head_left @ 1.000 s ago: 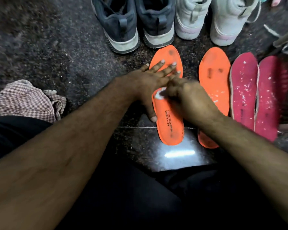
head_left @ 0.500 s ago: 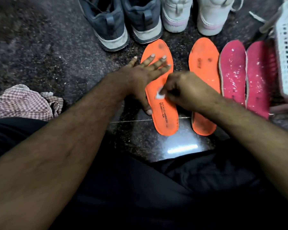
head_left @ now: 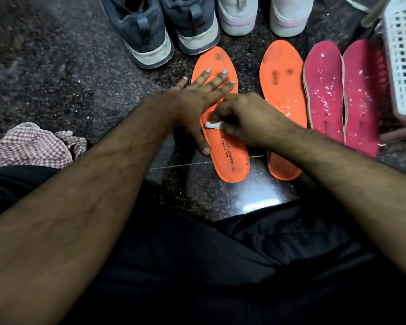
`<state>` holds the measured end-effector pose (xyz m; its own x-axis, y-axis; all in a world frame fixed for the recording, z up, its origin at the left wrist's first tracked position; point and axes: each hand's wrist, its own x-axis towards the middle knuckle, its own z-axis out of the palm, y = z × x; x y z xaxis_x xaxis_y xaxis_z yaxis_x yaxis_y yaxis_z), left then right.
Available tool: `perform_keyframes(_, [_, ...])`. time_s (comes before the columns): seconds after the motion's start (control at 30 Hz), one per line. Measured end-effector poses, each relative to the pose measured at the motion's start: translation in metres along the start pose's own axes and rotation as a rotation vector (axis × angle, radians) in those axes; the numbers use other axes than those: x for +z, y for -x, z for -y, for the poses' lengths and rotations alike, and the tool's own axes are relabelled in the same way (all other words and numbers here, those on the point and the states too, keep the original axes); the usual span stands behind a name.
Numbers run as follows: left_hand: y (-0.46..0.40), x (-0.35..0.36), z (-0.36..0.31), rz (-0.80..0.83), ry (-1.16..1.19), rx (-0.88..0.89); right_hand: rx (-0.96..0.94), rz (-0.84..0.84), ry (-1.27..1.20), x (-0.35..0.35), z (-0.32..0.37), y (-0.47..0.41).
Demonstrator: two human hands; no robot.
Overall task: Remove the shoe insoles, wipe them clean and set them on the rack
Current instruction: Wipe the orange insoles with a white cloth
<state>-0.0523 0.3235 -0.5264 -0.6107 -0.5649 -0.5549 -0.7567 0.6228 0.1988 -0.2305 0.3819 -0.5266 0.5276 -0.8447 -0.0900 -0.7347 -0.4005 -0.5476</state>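
Right hand (head_left: pixel 251 120) slid heelward, fingers pinching white wipe (head_left: pixel 212 125) | left hand (head_left: pixel 197 106) flat, pinning scuffed orange insole (head_left: pixel 230 158)

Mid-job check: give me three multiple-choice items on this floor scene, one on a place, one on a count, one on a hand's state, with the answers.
1. Where does the checked cloth lie?
A. Left of the insoles
B. On the pink insoles
C. Inside the basket

2. How many insoles lie on the floor?
A. Two
B. Four
C. Six

3. What is the left hand doing?
A. Holding a shoe
B. Gripping the cloth
C. Pressing flat on the left orange insole

Answers: 1 A, it sits at the left edge, apart from everything. 2 B, two orange, two pink. 3 C, straight fingers spread over it while the right hand pinches a small white wipe.
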Motion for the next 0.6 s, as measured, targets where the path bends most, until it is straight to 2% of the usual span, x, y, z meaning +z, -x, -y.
perform_keyframes(0.07, [-0.001,0.001,0.003,0.004,-0.003,-0.032,-0.031,0.082,-0.059,0.006,0.003,0.003])
perform_keyframes(0.13, [-0.002,0.004,0.004,-0.003,-0.023,-0.030,-0.067,0.250,-0.128,0.007,0.012,0.022])
perform_keyframes(0.23, [-0.007,0.007,0.009,-0.005,-0.006,-0.016,-0.061,0.500,-0.095,0.003,0.014,0.049])
perform_keyframes(0.27, [-0.008,0.007,0.008,-0.002,0.000,-0.018,-0.059,0.534,-0.076,-0.002,0.009,0.053])
perform_keyframes(0.33, [-0.008,0.005,0.006,0.012,-0.004,-0.029,-0.045,0.434,-0.121,-0.018,0.000,0.050])
perform_keyframes(0.43, [-0.010,0.004,0.004,0.021,0.004,-0.044,-0.027,0.024,-0.074,-0.028,-0.013,0.022])
perform_keyframes(0.47, [-0.010,0.004,0.004,0.019,0.008,-0.043,-0.019,-0.039,-0.031,-0.026,-0.016,0.011])
perform_keyframes(0.5, [-0.010,0.004,0.005,0.010,0.011,-0.039,-0.024,-0.049,0.005,-0.022,-0.020,0.003])
perform_keyframes(0.6, [-0.009,0.005,0.007,-0.006,0.016,-0.025,-0.008,0.079,0.022,-0.012,-0.019,0.001])
